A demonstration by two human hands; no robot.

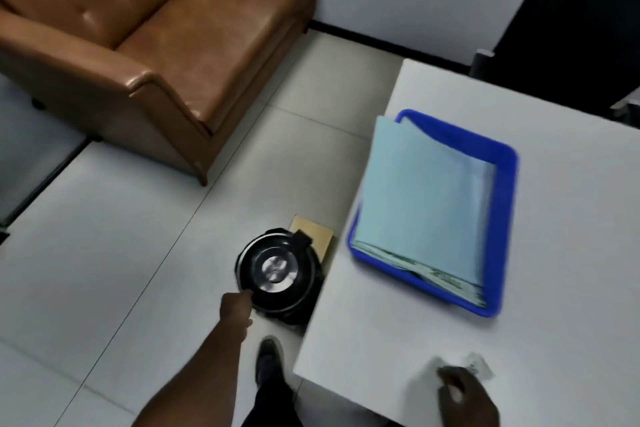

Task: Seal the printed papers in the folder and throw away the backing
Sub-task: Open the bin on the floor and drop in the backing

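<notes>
our left hand (237, 309) touches the black bin (277, 274) lid beside the table (381, 340), fingers curled. our right hand (464, 395) lies on it near a clear scrap (479, 364); we cannot tell its grip.

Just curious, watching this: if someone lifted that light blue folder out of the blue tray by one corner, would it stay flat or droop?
It would probably droop: the light blue folder looks thin and sheet-like. It seems light, resting on the blue tray rim. Printed papers peek out at its near edge, so they might slide loose.

No legible text: print on the papers (446, 279) at my two o'clock is too blurred to read.
</notes>
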